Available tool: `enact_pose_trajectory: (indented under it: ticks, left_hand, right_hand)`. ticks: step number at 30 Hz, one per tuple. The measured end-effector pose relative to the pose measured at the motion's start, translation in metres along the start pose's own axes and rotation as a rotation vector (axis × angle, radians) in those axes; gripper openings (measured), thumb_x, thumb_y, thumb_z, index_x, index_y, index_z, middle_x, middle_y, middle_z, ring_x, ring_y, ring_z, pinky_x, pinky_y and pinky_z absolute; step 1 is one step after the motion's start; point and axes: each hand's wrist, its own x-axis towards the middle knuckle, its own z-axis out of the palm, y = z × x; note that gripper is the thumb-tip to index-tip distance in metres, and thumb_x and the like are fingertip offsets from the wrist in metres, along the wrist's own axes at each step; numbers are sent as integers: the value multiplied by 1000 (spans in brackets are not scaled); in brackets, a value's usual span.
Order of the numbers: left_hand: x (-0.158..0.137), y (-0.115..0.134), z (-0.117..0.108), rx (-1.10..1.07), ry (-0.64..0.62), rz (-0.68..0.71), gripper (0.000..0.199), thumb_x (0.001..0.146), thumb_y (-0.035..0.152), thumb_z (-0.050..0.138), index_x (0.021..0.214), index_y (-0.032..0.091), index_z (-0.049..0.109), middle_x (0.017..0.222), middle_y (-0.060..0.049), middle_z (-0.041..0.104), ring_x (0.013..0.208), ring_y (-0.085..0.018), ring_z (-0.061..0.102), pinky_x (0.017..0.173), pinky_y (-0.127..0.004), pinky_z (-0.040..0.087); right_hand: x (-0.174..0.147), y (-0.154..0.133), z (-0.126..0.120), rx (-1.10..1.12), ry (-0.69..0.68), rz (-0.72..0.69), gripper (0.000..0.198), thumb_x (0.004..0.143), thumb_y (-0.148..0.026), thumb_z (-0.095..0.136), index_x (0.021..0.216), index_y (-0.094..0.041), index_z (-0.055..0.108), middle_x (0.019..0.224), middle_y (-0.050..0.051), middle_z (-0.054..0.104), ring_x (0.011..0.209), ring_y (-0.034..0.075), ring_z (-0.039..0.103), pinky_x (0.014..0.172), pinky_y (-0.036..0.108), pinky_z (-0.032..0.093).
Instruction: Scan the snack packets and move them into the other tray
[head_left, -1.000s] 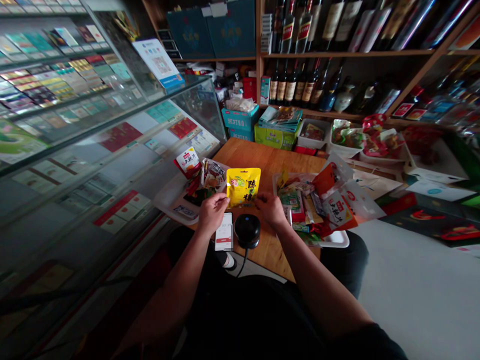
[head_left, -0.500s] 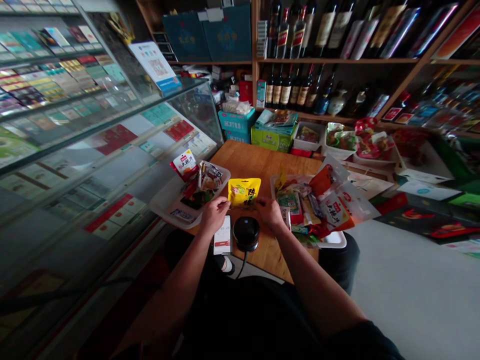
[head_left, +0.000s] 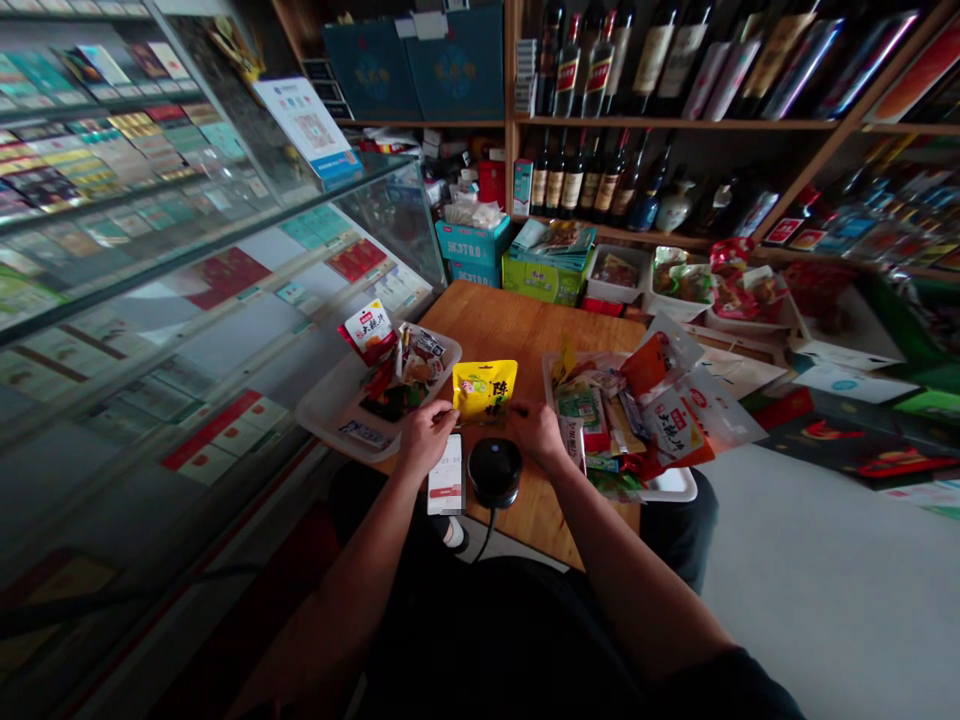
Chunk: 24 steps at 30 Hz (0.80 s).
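A yellow snack pouch [head_left: 484,388] stands upright over the wooden table [head_left: 487,320], its printed face towards me. My left hand [head_left: 427,434] pinches its lower left corner. My right hand [head_left: 537,430] is closed at its lower right corner, fingers pressed together. Just below the pouch sits a round black device [head_left: 494,470] with a cable running towards me. To the left of that device lies a phone [head_left: 445,476] with a lit screen, close under my left hand.
A white tray of snack packets [head_left: 330,415] is on the left, and another white tray [head_left: 679,484] heaped with packets on the right. A glass display case [head_left: 285,260] borders the left side. Behind the table stand a green carton [head_left: 540,278], a teal box [head_left: 471,240] and bottle shelves [head_left: 675,122].
The yellow pouch has shifted very slightly left and down, still between both hands. My hands have barely moved. The view has changed only a little.
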Motion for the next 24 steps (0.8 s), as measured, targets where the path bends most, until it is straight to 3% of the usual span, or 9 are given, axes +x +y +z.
enact_pose_trajectory:
  ticks: [9, 15, 24]
  left_hand:
    - [9, 47, 8, -71, -71, 85, 21, 88, 39, 65, 86, 18, 67, 81, -2, 71, 71, -16, 64, 66, -24, 47]
    - [27, 85, 35, -217, -173, 135, 22, 88, 28, 66, 107, 18, 67, 101, -6, 76, 89, -19, 71, 78, -28, 55]
    - [54, 128, 84, -200, -194, 261, 34, 87, 22, 67, 121, 18, 66, 119, -11, 73, 99, -20, 70, 86, -31, 56]
  right_hand:
    - [22, -21, -34, -25, 84, -93, 25, 87, -27, 56, 94, -18, 78, 86, 3, 76, 77, 17, 67, 68, 23, 45]
    - [51, -28, -75, -121, 57, -144, 28, 84, -22, 57, 102, -17, 78, 92, 5, 77, 81, 19, 68, 72, 24, 47]
    - [84, -30, -126, -188, 73, -121, 33, 83, -21, 57, 110, -17, 76, 100, 7, 77, 86, 19, 70, 74, 24, 49]
